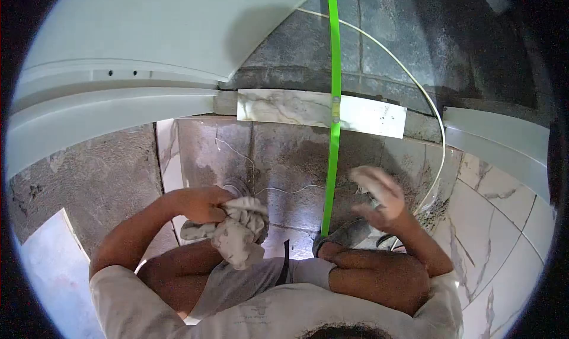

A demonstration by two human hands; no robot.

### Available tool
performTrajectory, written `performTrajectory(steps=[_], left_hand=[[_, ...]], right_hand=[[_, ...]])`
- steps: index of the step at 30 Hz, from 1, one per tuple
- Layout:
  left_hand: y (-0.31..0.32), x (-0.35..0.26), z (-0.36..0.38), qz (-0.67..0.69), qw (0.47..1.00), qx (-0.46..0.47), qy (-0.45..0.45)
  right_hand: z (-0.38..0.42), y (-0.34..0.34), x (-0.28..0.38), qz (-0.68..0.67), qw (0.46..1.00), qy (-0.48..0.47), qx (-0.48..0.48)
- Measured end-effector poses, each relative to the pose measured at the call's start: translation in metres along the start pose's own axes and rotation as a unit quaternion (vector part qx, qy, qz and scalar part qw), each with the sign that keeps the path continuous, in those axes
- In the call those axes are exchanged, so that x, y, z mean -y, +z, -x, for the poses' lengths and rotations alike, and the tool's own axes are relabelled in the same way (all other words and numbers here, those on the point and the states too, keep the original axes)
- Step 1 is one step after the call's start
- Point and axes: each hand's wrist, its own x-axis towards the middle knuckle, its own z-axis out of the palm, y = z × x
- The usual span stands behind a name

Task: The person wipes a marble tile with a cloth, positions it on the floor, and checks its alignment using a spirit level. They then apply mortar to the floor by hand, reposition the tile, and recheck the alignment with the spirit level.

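Note:
My left hand [204,204] is closed around a crumpled, dirty cloth rag [240,235] above my lap. Held up to the right of a long green spirit level [332,167], my right hand [382,199] has its fingers stretched out and its thumb apart, with a small pale spot near the palm that I cannot make out. The level lies across a marble-patterned tile strip [278,106] in the doorway; its vial [336,109] sits over the strip. The near end of the level is close to my shoe [349,235].
A white door [154,30] stands at the upper left, with door frame pieces [118,107] on both sides. A white cable [435,110] curves down the right. Thin string [290,190] crosses the rough floor. Marble-patterned wall tiles [492,232] are at right, and a pale panel [56,268] at lower left.

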Motion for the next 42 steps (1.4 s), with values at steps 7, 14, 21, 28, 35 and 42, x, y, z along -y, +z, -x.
performTrajectory(steps=[7, 14, 21, 28, 35, 42], left_hand=[[-0.01, -0.037, 0.01, 0.133, 0.981, -0.134, -0.041], [-0.002, 0.014, -0.057, 0.42, 0.852, -0.29, 0.119], [-0.041, -0.008, -0.13, 0.26, 0.828, -0.394, 0.303], [-0.061, 0.03, -0.12, 0.415, 0.826, -0.336, 0.18], [-0.018, 0.073, -0.024, 0.416, 0.75, -0.514, 0.018], [0.04, 0.2, 0.015, 0.283, 0.845, -0.453, 0.035]], right_hand=[[-0.069, 0.078, 0.081, -0.171, 0.979, 0.089, 0.06], [-0.114, 0.145, 0.057, -0.099, 0.967, 0.165, -0.166], [-0.161, 0.153, 0.047, 0.167, 0.873, 0.234, -0.393], [-0.202, 0.208, 0.022, 0.194, 0.866, 0.296, -0.353], [-0.208, 0.278, 0.057, -0.14, 0.949, 0.218, -0.181], [-0.133, 0.194, 0.073, 0.127, 0.963, 0.189, -0.141]])
